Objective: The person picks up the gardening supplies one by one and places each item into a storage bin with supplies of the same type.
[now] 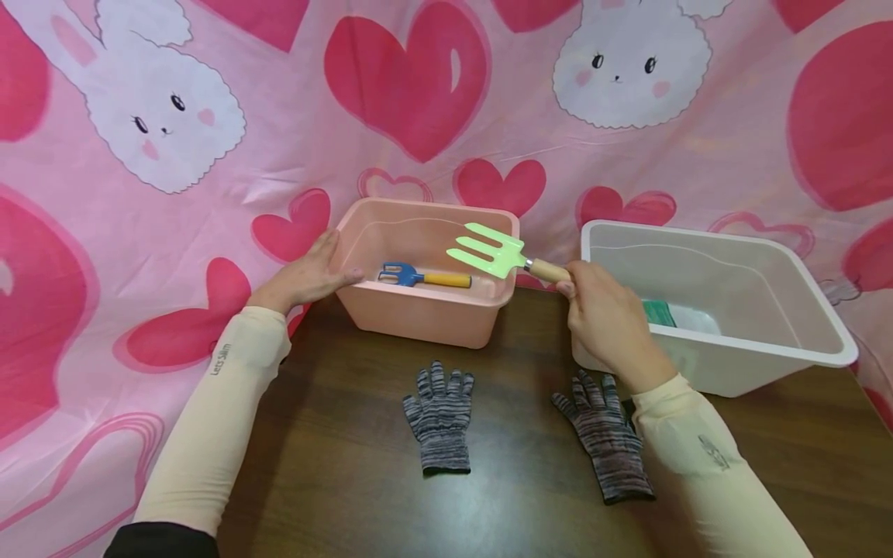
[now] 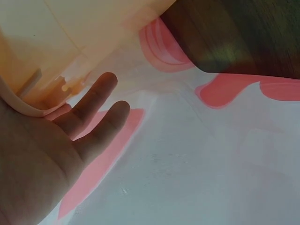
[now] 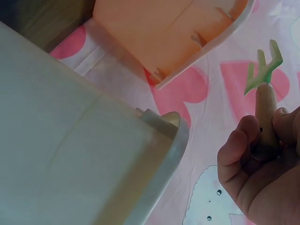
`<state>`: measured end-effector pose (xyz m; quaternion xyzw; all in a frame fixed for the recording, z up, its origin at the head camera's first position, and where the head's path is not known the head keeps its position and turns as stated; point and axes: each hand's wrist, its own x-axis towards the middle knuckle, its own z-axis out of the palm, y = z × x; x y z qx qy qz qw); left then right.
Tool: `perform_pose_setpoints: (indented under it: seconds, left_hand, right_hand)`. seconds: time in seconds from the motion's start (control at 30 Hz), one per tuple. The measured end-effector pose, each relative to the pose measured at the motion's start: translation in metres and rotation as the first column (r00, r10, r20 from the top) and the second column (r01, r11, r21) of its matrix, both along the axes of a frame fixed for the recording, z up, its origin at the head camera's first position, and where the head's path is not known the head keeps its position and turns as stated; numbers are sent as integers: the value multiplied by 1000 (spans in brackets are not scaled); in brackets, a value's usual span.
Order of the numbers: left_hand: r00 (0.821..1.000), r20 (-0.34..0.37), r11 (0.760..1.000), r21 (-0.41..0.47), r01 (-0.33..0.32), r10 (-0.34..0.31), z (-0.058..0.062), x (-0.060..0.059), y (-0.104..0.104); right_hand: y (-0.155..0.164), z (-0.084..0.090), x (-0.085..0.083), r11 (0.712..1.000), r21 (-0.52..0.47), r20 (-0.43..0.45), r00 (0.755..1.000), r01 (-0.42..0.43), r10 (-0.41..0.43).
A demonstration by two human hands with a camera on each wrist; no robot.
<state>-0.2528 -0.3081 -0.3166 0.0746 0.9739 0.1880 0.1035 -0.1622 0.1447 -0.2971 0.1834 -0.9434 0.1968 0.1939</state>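
A pink cloth [image 1: 418, 139] printed with hearts and bunnies hung behind and draped down the left side, meeting a dark wooden table [image 1: 516, 496]. On the table's right stood a white bin [image 1: 767, 341] with something green lying inside it (too hidden by the wrist to name). Left of it, well apart, sat a pink bin [image 1: 418, 318] holding a small blue rake [image 1: 422, 276] with a yellow handle, flat on the bottom.

Two striped grey gloves lay palm-down nearer the person: the left glove [image 1: 441, 418] in front of the pink bin, the right glove [image 1: 605, 434] partly under the right forearm.

The left hand [image 1: 307, 275] rested against the pink bin's left rim, thumb hooked over the edge; the left wrist view showed the fingers [image 2: 101, 101] straight and slightly apart along the outer wall.

The right hand [image 1: 607, 322] had its fingers [image 3: 239, 150] wrapped round the wooden handle of a green fork [image 1: 491, 252]. The fork was held in the air, its tines over the right rim of the pink bin, pointing left.
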Motion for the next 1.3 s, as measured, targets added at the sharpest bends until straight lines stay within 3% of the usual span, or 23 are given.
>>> perform_pose_setpoints:
  seconds: [0.37,1.03,1.3]
  left_hand:
    - [1000,3,1000,5,-15,15,1,0,1]
    - [1000,-6,1000,15,-23,23,0,0,2]
    - [1000,-7,1000,18,-19,19,1,3,2]
  right_hand:
    - [-14,13,-15,1000,-9,22,1000,-2,2]
    - [-36,19,-44,1000,1,105,994,-11,11]
    - [-44,21,-52,999,7,94,995,-34,33]
